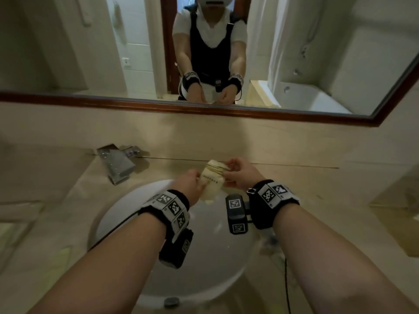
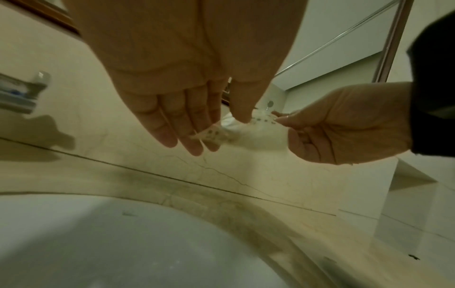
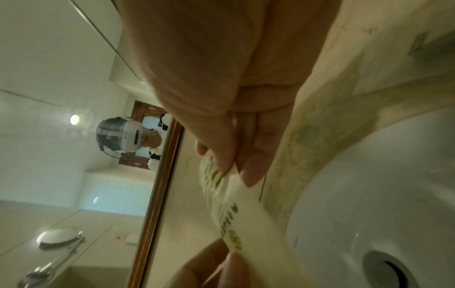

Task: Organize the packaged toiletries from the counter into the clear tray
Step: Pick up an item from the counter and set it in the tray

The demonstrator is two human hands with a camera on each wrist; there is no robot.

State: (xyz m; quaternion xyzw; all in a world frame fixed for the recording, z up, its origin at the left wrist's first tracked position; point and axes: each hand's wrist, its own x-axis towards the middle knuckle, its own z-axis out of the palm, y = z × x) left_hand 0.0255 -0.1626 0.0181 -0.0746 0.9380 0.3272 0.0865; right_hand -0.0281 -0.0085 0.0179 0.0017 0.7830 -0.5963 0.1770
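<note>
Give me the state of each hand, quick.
Left hand: pinching the near end of the packet.
Right hand: pinching the far end of the same packet.

We face a wood-framed mirror (image 1: 204, 109) at twelve o'clock above a beige marble worktop (image 1: 294, 177). A white basin (image 1: 204, 268) sits at six o'clock, a chrome tap (image 1: 118, 164) at ten. The mirror shows a bathtub (image 1: 306, 96) and white tiled walls.

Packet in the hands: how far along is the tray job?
Done: nothing can be confirmed; no clear tray shows in any view. In hand: one pale packet is pinched between the left hand and right hand above the sink. Left: placing it in the tray.
</note>
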